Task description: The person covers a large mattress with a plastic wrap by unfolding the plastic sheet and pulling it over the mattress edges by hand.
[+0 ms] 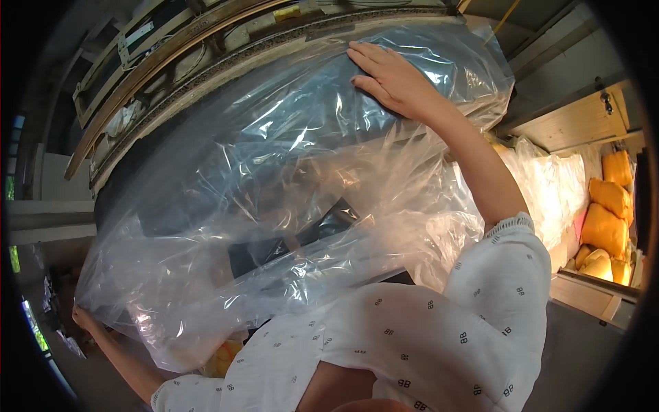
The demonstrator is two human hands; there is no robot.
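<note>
A large sheet of clear plastic film (295, 137), wrinkled and shiny, spreads over a dark surface before me. My right hand (391, 79) lies on its far part, palm down, with the fingers spread. At the far left, my left hand (84, 319) is closed on the sheet's edge, and the film stretches away from it. Under the near folds a glossy black piece (336, 218) shows through. It is partly hidden by the film, so its kind cannot be made out.
Long wooden slats (130, 130) run along the far left edge of the surface. To the right, more crumpled clear plastic (549, 185) lies near stacked orange bundles (611, 202) and a light wooden panel (573, 123). Something yellow (226, 356) sits low by my left arm.
</note>
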